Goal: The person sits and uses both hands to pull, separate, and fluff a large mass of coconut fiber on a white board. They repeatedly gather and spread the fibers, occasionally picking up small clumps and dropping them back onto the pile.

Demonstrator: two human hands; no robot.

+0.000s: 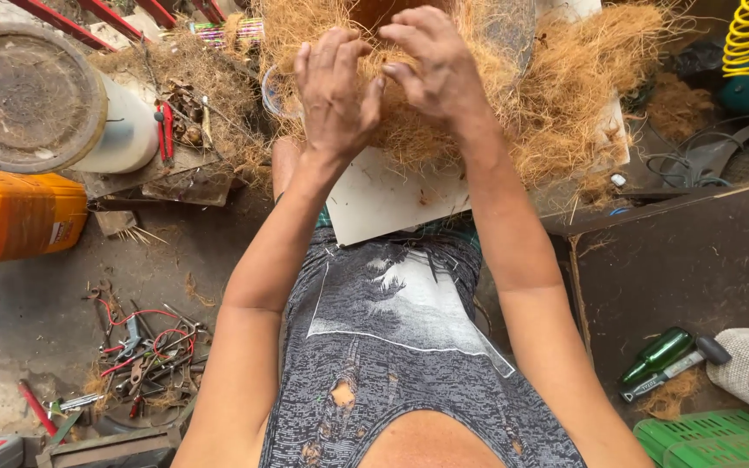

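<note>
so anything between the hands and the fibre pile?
Nothing visible. The left hand and right hand are both already on the brown fibre, fingers bent into it, above the white board. No tool or other thing lies between.

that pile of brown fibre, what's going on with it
A person seen from their own head camera has both hands in a mound of coarse brown fibre heaped on a white board. The left hand and right hand sit close together, fingers curled into the strands. A green bottle lies on the dark panel at right, and loose tools are scattered on the floor at left.
</note>
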